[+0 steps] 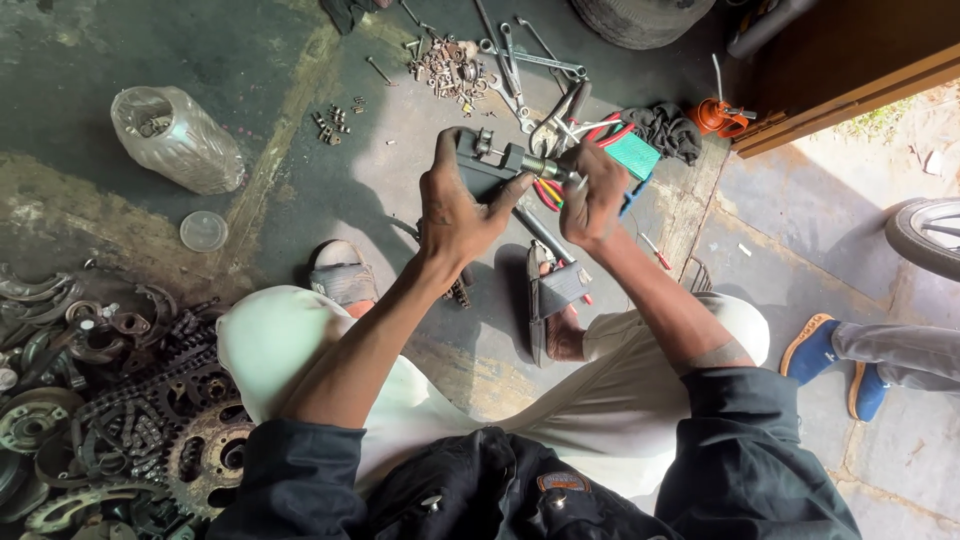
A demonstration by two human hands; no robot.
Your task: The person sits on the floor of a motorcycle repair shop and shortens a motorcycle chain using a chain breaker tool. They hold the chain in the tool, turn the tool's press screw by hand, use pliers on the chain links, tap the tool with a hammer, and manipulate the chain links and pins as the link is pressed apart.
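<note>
Left hand (pixel 455 205) clamps the dark metal assembly (pixel 490 165) – rigid, weighty; right hand (pixel 592 195) pinches its threaded end, beside loose wires (pixel 550 190).

Bike repair workshop: greasy concrete floor (pixel 80 60) w/ sprockets (pixel 205 455), chains (pixel 150 385), spanners (pixel 520 60).

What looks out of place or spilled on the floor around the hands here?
Small nuts and bolts lie scattered loose on the concrete floor beyond the hands. A clear plastic bottle lies tipped on its side, its round lid lying apart from it.
</note>
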